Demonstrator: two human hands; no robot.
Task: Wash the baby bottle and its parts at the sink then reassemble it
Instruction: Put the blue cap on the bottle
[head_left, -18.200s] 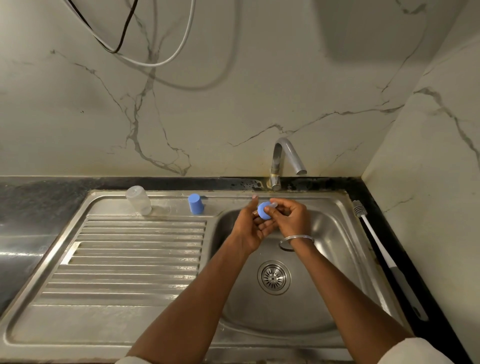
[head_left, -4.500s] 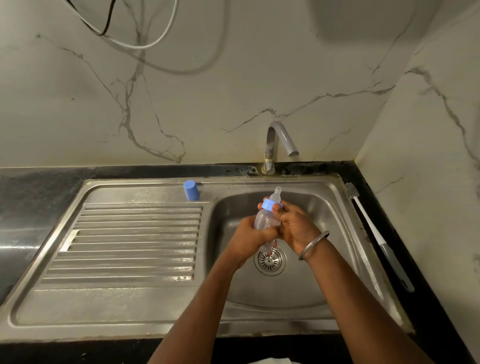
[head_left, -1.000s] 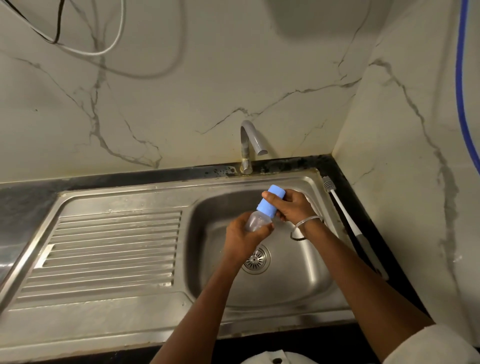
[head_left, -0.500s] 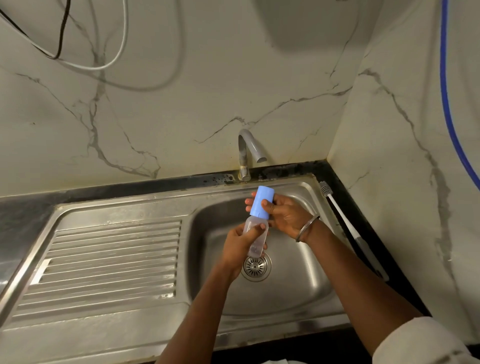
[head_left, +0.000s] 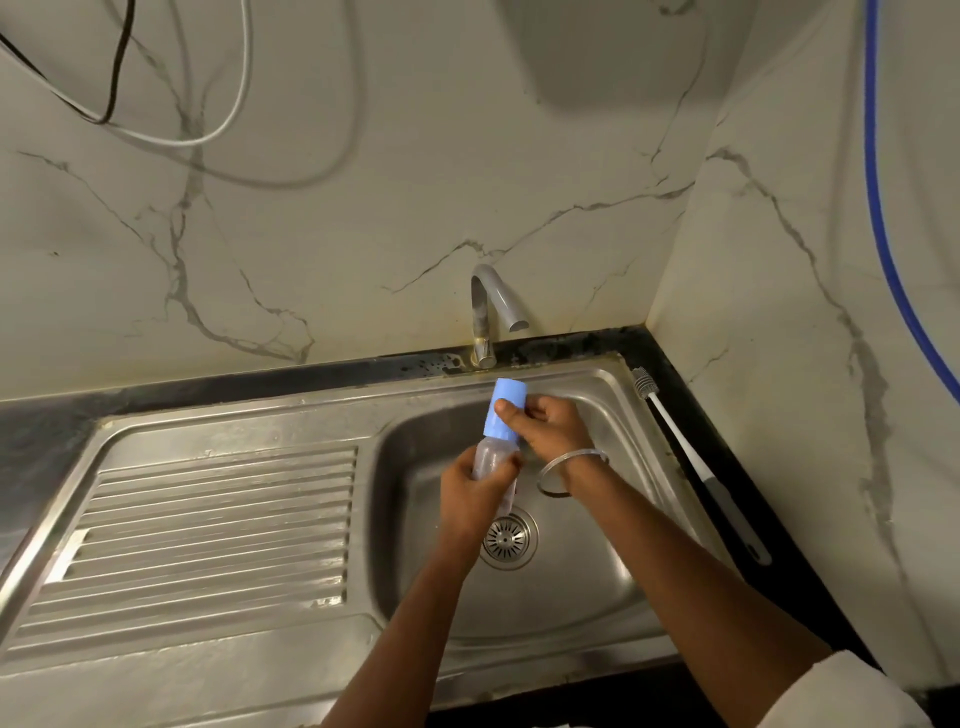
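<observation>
I hold a small clear baby bottle (head_left: 487, 457) upright over the steel sink basin (head_left: 597, 587). A light blue cap (head_left: 505, 405) covers its top, so the teat is hidden. My left hand (head_left: 475, 499) grips the clear body from below and the left. My right hand (head_left: 550, 423) holds the blue cap, thumb across its front. A metal bangle hangs on my right wrist.
The tap (head_left: 491, 312) stands behind the basin with no water running. A white-handled bottle brush (head_left: 691, 457) lies on the black counter edge at the right. The ribbed drainboard (head_left: 208, 530) is to the left. The drain strainer (head_left: 508, 540) sits below the bottle. Cables hang on the wall.
Both hands keep their hold on the capped bottle. The bottle stands a little more upright than one second ago and my right thumb has shifted across the cap.
</observation>
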